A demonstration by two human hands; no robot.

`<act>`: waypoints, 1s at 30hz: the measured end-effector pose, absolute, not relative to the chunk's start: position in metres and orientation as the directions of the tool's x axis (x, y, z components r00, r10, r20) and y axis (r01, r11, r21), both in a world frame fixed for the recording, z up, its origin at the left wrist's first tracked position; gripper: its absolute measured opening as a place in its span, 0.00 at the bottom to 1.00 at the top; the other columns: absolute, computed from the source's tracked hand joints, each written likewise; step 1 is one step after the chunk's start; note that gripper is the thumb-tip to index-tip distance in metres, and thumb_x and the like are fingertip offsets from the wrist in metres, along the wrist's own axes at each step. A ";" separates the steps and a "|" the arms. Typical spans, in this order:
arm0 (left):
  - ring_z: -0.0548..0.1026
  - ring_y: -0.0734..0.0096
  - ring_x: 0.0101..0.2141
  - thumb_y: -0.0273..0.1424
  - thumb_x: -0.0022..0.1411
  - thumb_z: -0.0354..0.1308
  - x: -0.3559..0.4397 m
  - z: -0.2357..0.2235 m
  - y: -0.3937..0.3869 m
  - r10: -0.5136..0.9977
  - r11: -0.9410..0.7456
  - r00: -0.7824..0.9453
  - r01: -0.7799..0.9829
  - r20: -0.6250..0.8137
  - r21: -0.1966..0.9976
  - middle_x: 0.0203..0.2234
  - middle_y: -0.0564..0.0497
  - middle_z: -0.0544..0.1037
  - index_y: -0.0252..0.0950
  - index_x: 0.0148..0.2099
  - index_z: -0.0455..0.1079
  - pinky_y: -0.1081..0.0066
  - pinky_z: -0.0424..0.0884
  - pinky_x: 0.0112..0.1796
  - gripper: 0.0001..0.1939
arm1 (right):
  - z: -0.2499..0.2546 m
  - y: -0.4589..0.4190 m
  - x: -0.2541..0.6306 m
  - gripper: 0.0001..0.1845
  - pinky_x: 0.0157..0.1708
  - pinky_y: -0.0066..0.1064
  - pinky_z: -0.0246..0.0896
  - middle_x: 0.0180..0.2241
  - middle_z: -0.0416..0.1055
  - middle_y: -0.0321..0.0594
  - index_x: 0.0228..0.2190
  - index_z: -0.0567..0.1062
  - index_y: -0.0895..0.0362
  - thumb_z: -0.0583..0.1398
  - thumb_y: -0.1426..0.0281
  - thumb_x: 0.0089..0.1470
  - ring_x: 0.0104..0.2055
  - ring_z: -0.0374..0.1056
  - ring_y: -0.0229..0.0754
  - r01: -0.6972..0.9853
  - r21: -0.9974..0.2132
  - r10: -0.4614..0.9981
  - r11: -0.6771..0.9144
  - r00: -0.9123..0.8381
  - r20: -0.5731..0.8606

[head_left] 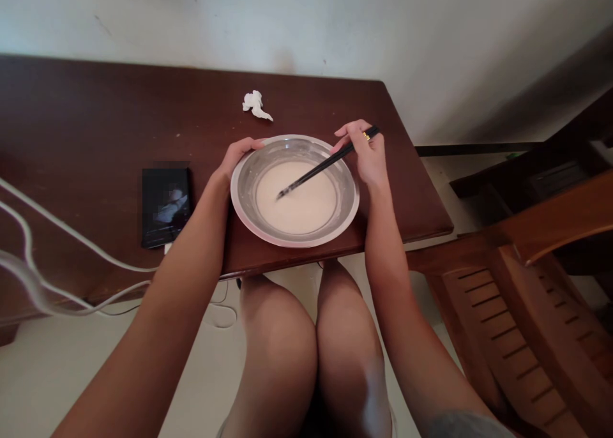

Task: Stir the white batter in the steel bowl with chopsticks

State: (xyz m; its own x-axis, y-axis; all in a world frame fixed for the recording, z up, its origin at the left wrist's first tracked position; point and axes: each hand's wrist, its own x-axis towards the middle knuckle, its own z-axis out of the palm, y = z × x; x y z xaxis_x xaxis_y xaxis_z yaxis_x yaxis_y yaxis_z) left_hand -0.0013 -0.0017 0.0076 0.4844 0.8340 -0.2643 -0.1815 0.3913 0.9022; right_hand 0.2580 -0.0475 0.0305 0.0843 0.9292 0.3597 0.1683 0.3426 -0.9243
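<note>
Right hand pinches black chopsticks, tips at the batter; left hand grips the bowl's rim at ten o'clock, tissue at eleven.

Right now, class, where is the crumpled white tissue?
In the head view, the tissue lies on the table, beyond the metal bowl and slightly to its left, near the wall.

Bare tabletop left of bowl, cables seemingly crossing.
</note>
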 end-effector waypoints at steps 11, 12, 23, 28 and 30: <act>0.76 0.58 0.48 0.31 0.55 0.48 -0.001 0.008 -0.002 0.846 0.354 0.465 -0.120 -0.263 0.927 0.36 0.48 0.81 0.32 0.49 0.72 0.65 0.71 0.48 0.22 | 0.030 -0.046 0.259 0.26 0.31 0.32 0.68 0.20 0.71 0.32 0.27 0.74 0.53 0.56 0.43 0.50 0.26 0.71 0.35 0.153 -0.928 0.932 0.340 0.074 0.354; 0.76 0.58 0.48 0.31 0.54 0.48 -0.001 0.008 -0.002 0.846 0.360 0.462 -0.125 -0.267 0.925 0.35 0.48 0.81 0.32 0.49 0.72 0.65 0.71 0.48 0.22 | 0.030 -0.046 0.260 0.26 0.31 0.32 0.67 0.20 0.71 0.32 0.27 0.74 0.53 0.55 0.43 0.50 0.26 0.71 0.35 0.150 -0.924 0.924 0.353 0.101 0.369; 0.75 0.57 0.49 0.31 0.55 0.47 -0.001 0.012 -0.004 0.845 0.337 0.461 -0.066 -0.271 0.939 0.35 0.49 0.80 0.32 0.56 0.67 0.66 0.69 0.49 0.26 | 0.031 -0.047 0.258 0.25 0.31 0.32 0.69 0.19 0.69 0.32 0.25 0.73 0.53 0.56 0.44 0.51 0.25 0.71 0.35 0.146 -0.925 0.930 0.350 0.062 0.362; 0.76 0.58 0.48 0.31 0.55 0.46 0.000 0.014 -0.004 0.838 0.345 0.474 -0.074 -0.271 0.936 0.36 0.48 0.80 0.31 0.56 0.67 0.65 0.70 0.48 0.27 | 0.032 -0.047 0.262 0.27 0.30 0.31 0.68 0.18 0.67 0.32 0.22 0.70 0.53 0.53 0.43 0.52 0.25 0.71 0.35 0.148 -0.926 0.912 0.347 0.179 0.370; 0.77 0.58 0.47 0.31 0.55 0.47 0.000 0.013 -0.004 0.831 0.372 0.486 -0.121 -0.272 0.921 0.35 0.48 0.81 0.31 0.55 0.69 0.65 0.71 0.48 0.26 | 0.032 -0.047 0.261 0.26 0.30 0.31 0.68 0.18 0.68 0.32 0.22 0.71 0.53 0.55 0.44 0.52 0.25 0.72 0.35 0.141 -0.934 0.933 0.329 0.105 0.344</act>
State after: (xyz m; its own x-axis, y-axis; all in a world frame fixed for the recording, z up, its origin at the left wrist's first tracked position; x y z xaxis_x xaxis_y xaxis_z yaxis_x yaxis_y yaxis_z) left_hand -0.0001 -0.0035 0.0126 0.4859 0.8307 -0.2717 -0.1205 0.3716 0.9205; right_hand 0.2606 -0.0474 0.0323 0.1052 0.9330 0.3442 0.1412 0.3286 -0.9338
